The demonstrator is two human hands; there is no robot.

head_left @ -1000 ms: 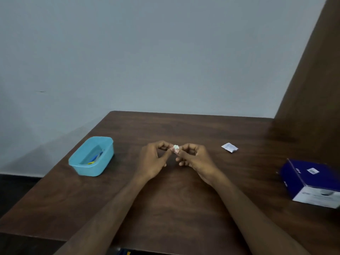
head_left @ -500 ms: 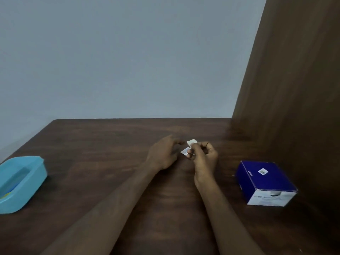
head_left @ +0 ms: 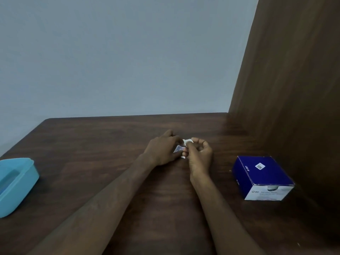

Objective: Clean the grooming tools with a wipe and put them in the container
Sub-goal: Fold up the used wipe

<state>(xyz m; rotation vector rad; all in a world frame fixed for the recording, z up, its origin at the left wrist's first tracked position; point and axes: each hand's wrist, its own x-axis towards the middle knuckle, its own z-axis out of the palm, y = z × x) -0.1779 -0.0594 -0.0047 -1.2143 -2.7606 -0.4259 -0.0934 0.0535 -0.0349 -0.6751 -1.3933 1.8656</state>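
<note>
Since half a second ago both hands have stayed together at the middle of the worktop, and the small white piece that the right hand held above the sachet now sits folded against its fingertips; the blue tub sits a little further into view at the left.

Behind everything stands a pale grey-blue wall [head_left: 119, 56], and a dark wooden panel [head_left: 294, 80] rises along the right side. The dark brown wooden worktop [head_left: 92, 144] fills the lower half of the view. On its left edge lies the light blue plastic container [head_left: 16, 186], cut off by the frame; what lies inside cannot be made out. At the right, near the panel, sits a dark blue box of alcohol swabs [head_left: 261, 175] with a white front face and a small white label on top, well apart from the hands.

Two bare forearms reach in from the near edge. The left hand [head_left: 163, 150] has its fingers curled and pinches a small white and blue wipe sachet [head_left: 179, 150] at its left end. The right hand [head_left: 199, 155], touching the left, is also curled, pinching the sachet's other end, with a white wipe [head_left: 187, 141] held at its fingertips just above the sachet.
</note>
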